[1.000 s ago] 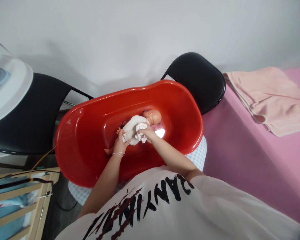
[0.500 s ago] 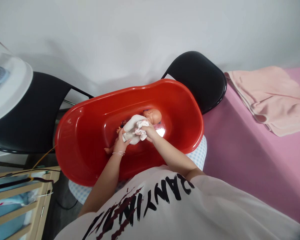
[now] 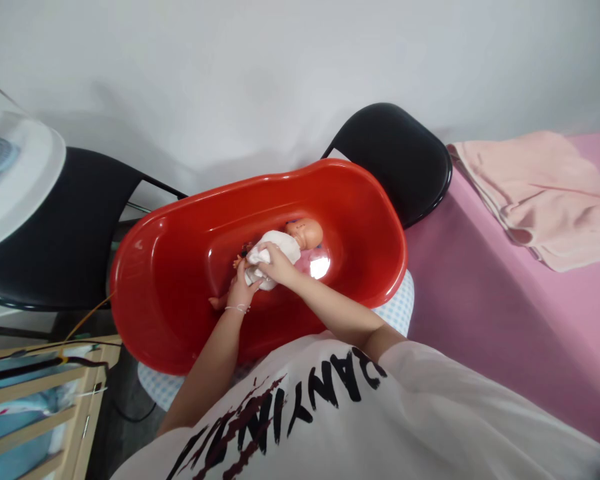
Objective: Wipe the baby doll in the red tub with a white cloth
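Observation:
A baby doll (image 3: 306, 233) in white clothing lies inside a red plastic bathtub (image 3: 180, 267), head toward the right. My left hand (image 3: 241, 291) grips the doll near its legs, fingers wrapped round it. My right hand (image 3: 276, 263) is closed on a small white cloth (image 3: 256, 257) and presses it on the doll's belly. A thin bracelet shows on my left wrist.
Two black chairs (image 3: 400, 150) stand behind the tub against a white wall. A folded pink towel (image 3: 540, 193) lies on a pink surface (image 3: 480, 300) at the right. A white round object (image 3: 15, 167) is at the far left, a wooden crib rail (image 3: 40, 407) at lower left.
My right hand has slid the cloth leftward, from the doll's chest near the head down to its belly. My left hand has stayed at the doll's legs.

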`<state>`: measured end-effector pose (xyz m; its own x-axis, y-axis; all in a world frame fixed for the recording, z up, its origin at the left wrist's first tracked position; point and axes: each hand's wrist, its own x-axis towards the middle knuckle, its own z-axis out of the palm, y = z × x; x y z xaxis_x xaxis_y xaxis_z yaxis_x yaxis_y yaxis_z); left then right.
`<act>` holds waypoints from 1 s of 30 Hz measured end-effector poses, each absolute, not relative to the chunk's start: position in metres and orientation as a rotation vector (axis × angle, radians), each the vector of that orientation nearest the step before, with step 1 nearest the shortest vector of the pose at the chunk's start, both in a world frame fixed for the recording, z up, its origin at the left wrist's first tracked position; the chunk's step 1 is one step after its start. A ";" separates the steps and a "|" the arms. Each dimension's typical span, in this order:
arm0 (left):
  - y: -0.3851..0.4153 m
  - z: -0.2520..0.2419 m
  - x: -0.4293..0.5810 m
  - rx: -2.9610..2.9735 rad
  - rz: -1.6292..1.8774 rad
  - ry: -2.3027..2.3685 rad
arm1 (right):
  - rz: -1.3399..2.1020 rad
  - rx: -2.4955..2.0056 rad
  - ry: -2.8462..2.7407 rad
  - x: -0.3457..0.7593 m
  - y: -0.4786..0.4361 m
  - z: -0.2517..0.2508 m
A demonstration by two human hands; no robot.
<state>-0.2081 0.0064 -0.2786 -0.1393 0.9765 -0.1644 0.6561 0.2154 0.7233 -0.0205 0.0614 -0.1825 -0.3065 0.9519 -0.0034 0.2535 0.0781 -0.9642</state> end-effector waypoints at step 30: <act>0.004 -0.278 -0.207 1.492 0.660 1.859 | 0.867 -1.297 -2.229 -0.045 0.077 -0.191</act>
<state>-0.2074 0.0045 -0.2780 -0.1358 0.9746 -0.1781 0.6439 0.2234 0.7318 -0.0452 0.0766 -0.1911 -0.4782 0.8772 0.0442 0.6168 0.3712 -0.6941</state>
